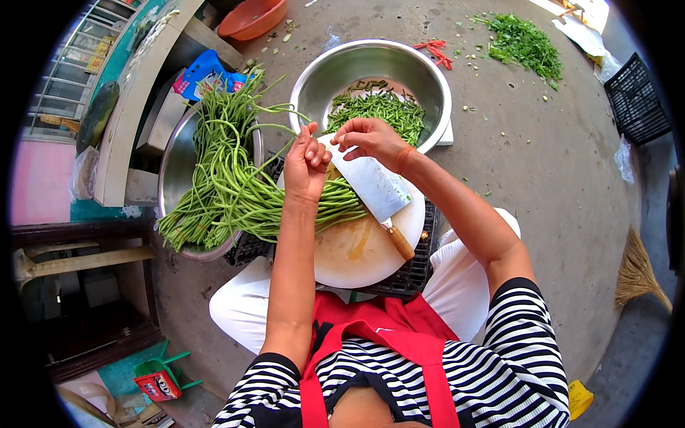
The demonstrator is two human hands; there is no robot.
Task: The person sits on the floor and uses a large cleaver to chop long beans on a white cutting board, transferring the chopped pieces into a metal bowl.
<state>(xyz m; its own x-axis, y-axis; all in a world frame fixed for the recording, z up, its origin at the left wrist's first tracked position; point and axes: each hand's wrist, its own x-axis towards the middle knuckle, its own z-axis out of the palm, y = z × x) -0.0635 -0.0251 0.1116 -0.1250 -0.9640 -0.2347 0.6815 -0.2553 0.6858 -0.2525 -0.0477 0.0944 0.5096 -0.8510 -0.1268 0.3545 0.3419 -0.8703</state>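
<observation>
Blue packet (203,75) at upper left beside the steel basin (171,171); small red carton (158,381) on the floor, lower left. Long beans (228,185) drape from that basin across the round white cutting board (364,250). Left hand (307,164) closed around bean ends, raised over the board. Right hand (367,139) pinches a bean tip just beside it, fingers narrow. Cleaver (374,189) lies flat on the board under both hands. Cut pieces sit in the steel bowl (371,71) beyond.

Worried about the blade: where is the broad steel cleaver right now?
The broad steel cleaver lies flat mid-frame on the round cutting board, beneath the right hand.
</observation>
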